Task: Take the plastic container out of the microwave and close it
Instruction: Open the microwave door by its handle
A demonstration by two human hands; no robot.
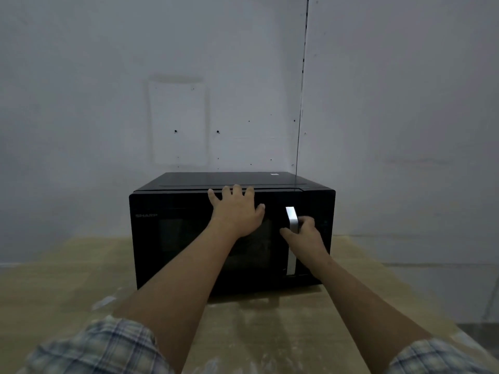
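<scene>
A pale wall point(378, 103) rises behind a wooden table point(67, 279). On the table sits a black microwave point(167, 238), door shut; the plastic container can't be seen through its dark window. The person's left hand point(236, 211) lies flat and spread against the door's upper edge, gripping nothing. Their right hand point(305, 233) is curled around the silver handle point(291, 217).
</scene>
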